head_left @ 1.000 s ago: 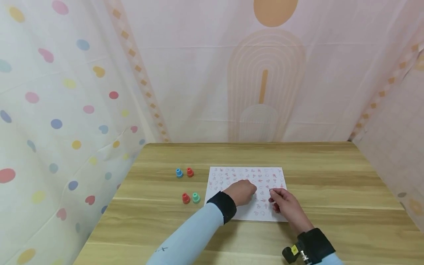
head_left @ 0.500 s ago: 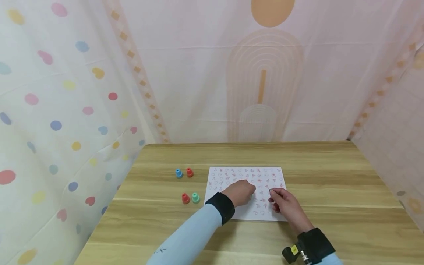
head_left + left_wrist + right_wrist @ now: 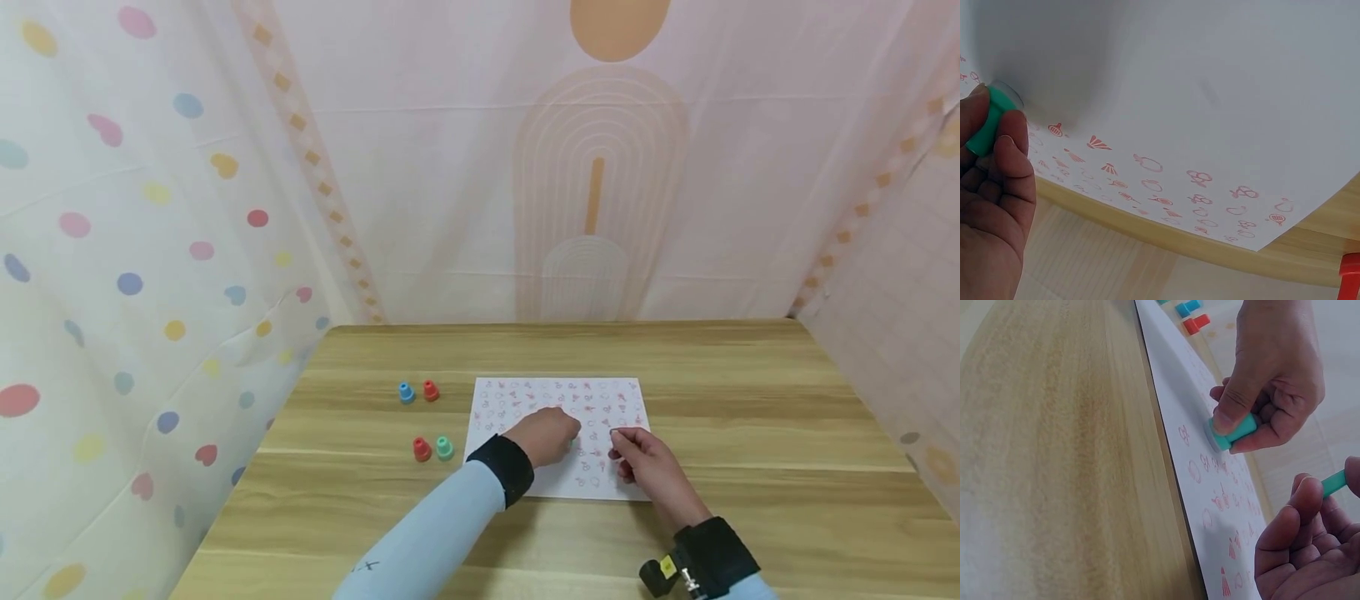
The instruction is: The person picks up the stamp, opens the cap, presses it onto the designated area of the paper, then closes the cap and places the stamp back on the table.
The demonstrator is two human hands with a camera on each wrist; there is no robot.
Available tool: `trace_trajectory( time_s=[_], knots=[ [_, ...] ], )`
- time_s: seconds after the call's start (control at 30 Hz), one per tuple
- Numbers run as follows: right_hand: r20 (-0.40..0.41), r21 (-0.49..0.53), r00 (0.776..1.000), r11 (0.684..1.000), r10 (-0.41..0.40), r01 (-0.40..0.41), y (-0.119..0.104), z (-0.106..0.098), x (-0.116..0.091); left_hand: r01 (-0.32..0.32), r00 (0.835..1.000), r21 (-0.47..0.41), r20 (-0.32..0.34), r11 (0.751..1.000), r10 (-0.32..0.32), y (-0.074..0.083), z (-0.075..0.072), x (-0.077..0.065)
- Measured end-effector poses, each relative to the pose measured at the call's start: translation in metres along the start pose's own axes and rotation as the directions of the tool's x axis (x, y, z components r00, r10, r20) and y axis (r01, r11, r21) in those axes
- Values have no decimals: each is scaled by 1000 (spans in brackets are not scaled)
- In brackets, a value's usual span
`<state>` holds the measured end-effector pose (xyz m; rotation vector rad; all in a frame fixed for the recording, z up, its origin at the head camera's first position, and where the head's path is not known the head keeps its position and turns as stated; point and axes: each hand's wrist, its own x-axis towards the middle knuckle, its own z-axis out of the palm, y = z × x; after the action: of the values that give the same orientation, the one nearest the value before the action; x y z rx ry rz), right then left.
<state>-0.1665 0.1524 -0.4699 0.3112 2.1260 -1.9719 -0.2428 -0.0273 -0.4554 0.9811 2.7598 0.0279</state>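
A white sheet of paper [image 3: 555, 485] printed with rows of small pink and red stamped pictures lies on the wooden table. Over its middle, my left hand [image 3: 546, 436] pinches a green stamp [image 3: 995, 122] between thumb and fingers. The stamp's pale grey end faces the sheet, close over it in the right wrist view. At the sheet's right side, my right hand [image 3: 654, 465] pinches a small green piece [image 3: 1334, 483] between thumb and forefinger, perhaps the stamp's cap; most of it is hidden by the fingers.
Left of the sheet stand a blue stamp [image 3: 406, 392] and a red stamp [image 3: 431, 390], with another red stamp [image 3: 422, 450] and a green stamp [image 3: 444, 448] nearer me. A patterned curtain [image 3: 450, 208] hangs behind the wooden table [image 3: 750, 400].
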Motion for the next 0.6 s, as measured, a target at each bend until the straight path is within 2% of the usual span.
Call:
trace_trajectory(
  time_s=[0.6],
  knots=[
    [-11, 7, 1000, 1000, -2, 2, 3, 1, 2, 5, 1000, -4, 2, 1000, -5, 0, -5, -4]
  ],
)
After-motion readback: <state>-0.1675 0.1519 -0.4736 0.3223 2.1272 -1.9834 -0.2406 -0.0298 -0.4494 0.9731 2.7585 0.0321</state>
